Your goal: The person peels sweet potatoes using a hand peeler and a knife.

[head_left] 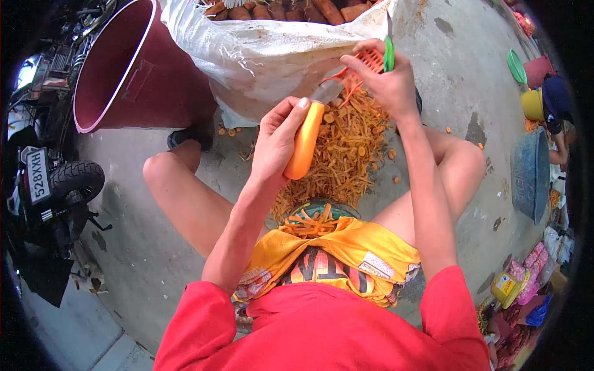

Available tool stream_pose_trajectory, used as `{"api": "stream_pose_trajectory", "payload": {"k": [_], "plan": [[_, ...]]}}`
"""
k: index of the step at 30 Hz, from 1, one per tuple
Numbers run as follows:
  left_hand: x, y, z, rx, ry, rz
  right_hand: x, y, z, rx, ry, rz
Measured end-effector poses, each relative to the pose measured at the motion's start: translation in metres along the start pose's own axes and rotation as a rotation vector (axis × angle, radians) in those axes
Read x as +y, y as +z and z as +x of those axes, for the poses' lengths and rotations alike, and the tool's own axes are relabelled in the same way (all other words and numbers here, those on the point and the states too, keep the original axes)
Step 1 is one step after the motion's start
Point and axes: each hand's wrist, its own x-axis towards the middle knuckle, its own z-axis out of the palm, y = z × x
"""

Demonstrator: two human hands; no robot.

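My left hand (275,139) grips a peeled orange carrot (305,143), holding it upright over a heap of carrot peelings (343,154) on the concrete floor. My right hand (387,80) holds a peeler with an orange and green handle (378,59); its metal blade (328,91) rests at the carrot's top end. A few peelings lie on the yellow cloth (337,247) across my lap.
A white sack (260,52) full of carrots stands just beyond the heap. A maroon tub (114,62) is at the far left, a parked motorbike (55,185) left of it. At the right edge sit a grey basin (529,173), a yellow bucket and another person (557,117).
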Motion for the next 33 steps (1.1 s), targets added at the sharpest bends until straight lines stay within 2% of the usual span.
{"api": "stream_pose_trajectory", "payload": {"k": [2,4,7,9,12,13,14,16,17,19,20,21,22,23,24,26,27,28,30,32,33], "plan": [[0.005,0.003,0.0,0.013,0.0,0.01,0.01,-0.008,0.007,0.07,0.052,0.112],[0.013,0.005,-0.002,0.094,-0.213,-0.275,-0.014,0.003,-0.006,0.062,0.02,0.032],[0.004,0.0,0.006,0.021,-0.176,-0.389,-0.041,0.031,-0.034,0.009,-0.055,0.157],[-0.002,-0.008,0.009,-0.128,-0.155,-0.497,-0.055,0.036,-0.047,-0.272,-0.313,0.132],[-0.007,-0.007,0.005,-0.211,-0.151,-0.528,-0.058,0.032,-0.041,-0.274,-0.372,0.039],[0.0,0.0,0.004,-0.146,-0.158,-0.483,-0.053,0.03,-0.037,-0.291,-0.394,0.03],[0.0,0.0,0.006,-0.149,-0.159,-0.486,-0.045,0.03,-0.034,-0.292,-0.394,0.026],[0.005,-0.006,0.01,-0.147,-0.183,-0.448,-0.021,0.034,-0.03,-0.026,-0.149,0.028],[0.004,-0.015,0.009,-0.147,-0.198,-0.421,-0.009,0.03,-0.02,-0.027,-0.152,0.027],[0.003,-0.01,0.006,-0.115,-0.235,-0.433,-0.002,0.019,0.001,0.151,-0.027,0.187],[0.003,-0.01,0.007,-0.08,-0.271,-0.443,-0.001,0.02,-0.004,0.152,-0.035,0.187],[-0.002,-0.018,0.01,-0.191,-0.23,-0.47,-0.019,0.027,-0.014,0.038,-0.029,0.243],[-0.001,-0.016,0.009,-0.187,-0.223,-0.472,-0.035,0.034,-0.025,-0.079,-0.021,0.299],[0.001,-0.01,0.008,-0.123,-0.205,-0.426,-0.044,0.036,-0.034,-0.194,-0.191,0.111],[0.001,-0.005,0.008,-0.059,-0.186,-0.379,-0.044,0.035,-0.03,-0.2,-0.196,0.115],[-0.005,-0.007,0.004,-0.046,-0.17,-0.418,-0.043,0.031,-0.026,-0.301,-0.367,-0.008],[-0.007,-0.009,0.001,-0.066,-0.194,-0.347,-0.03,0.034,-0.028,-0.109,-0.032,0.149],[-0.006,-0.008,0.002,-0.095,-0.209,-0.277,-0.018,0.027,-0.018,-0.103,-0.031,0.144],[-0.002,-0.005,0.003,-0.096,-0.251,-0.344,-0.012,0.01,0.003,0.09,0.066,0.116],[0.007,-0.002,0.003,-0.046,-0.342,-0.422,-0.025,0.013,-0.01,0.065,0.058,0.214],[0.004,-0.006,0.004,-0.074,-0.324,-0.482,-0.043,0.022,-0.024,-0.033,-0.047,0.117]]}}
